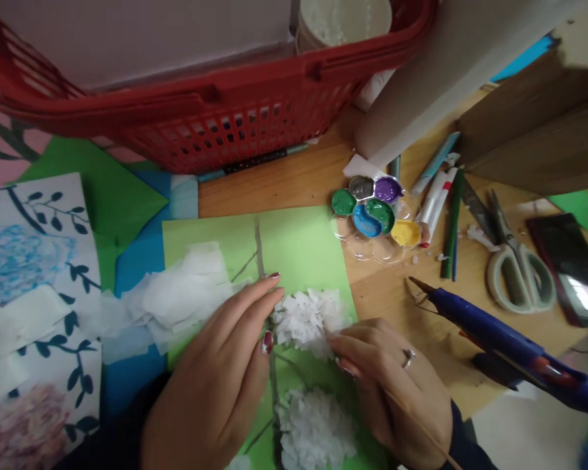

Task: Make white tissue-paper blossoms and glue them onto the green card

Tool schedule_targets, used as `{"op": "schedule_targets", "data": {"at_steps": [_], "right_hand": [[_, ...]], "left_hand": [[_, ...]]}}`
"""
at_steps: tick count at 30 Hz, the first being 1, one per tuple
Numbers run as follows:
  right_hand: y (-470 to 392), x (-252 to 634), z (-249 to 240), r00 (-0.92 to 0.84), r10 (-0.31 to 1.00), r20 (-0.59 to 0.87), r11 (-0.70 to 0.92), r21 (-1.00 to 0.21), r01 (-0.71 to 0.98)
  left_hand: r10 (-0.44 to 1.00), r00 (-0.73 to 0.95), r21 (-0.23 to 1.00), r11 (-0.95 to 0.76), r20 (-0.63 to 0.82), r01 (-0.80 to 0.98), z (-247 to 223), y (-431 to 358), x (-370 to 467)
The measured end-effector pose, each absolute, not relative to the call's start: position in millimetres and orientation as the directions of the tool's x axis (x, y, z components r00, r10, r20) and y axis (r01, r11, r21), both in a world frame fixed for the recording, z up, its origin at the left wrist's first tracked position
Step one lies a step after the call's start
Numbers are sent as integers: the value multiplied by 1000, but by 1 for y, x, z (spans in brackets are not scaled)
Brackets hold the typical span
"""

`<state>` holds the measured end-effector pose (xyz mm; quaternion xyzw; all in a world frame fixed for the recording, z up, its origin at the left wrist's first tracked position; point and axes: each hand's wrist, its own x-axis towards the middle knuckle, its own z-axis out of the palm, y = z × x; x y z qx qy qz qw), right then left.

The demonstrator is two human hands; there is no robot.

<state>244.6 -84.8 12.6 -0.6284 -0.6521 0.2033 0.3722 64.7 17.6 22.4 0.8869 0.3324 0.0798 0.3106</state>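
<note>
White flower [304, 318] lies beside left hand [215, 369]; right grip [394, 375] apparently touches it.

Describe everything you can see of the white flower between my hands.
The white flower looks made of many thin, ruffled, paper-like petals crowded into a loose-edged, roundish puff. It lies on the light green sheet, just right of the grey-brown stem line and, in the picture, above a second white puff. Fingers of the right hand are at its lower right edge; fingertips of the left hand are close to its left edge, contact unclear. Whether it is glued down cannot be told.
</note>
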Motion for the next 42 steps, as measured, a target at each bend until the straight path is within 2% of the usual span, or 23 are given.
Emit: {"op": "schedule_targets", "data": {"at_steps": [5, 11, 17, 20, 22, 25, 32, 36, 39, 42], "right_hand": [[-86, 248, 11, 47, 971, 235, 149, -745, 650], [-95, 254, 6, 128, 929, 348, 230, -810, 539], [-96, 255, 6, 117, 939, 324, 220, -826, 519], [-96, 256, 8, 154, 909, 386, 265, -824, 501], [-96, 256, 9, 146, 903, 405, 286, -817, 501], [-95, 254, 8, 109, 930, 350, 243, -810, 533], [-99, 255, -1, 293, 879, 375, 154, -806, 571], [-99, 254, 0, 266, 875, 405, 166, -766, 621], [-98, 252, 0, 316, 849, 424, 164, -779, 605], [-98, 250, -1, 432, 763, 481, 170, -794, 584]], "left_hand": [[637, 768, 603, -585, -72, 542, 23, 18, 66], [632, 773, 597, -600, -55, 533, 21, 17, 66], [653, 750, 608, -553, -110, 570, 20, 15, 64], [655, 746, 621, -535, -124, 573, 20, 14, 64], [655, 744, 621, -529, -134, 578, 20, 14, 65], [654, 743, 614, -530, -143, 585, 22, 14, 66], [605, 785, 602, -579, -136, 550, 24, 17, 65], [562, 815, 639, -577, -142, 509, 23, 18, 64], [554, 825, 681, -563, -110, 468, 29, 21, 62], [614, 789, 688, -579, 14, 438, 43, 29, 58]]}}
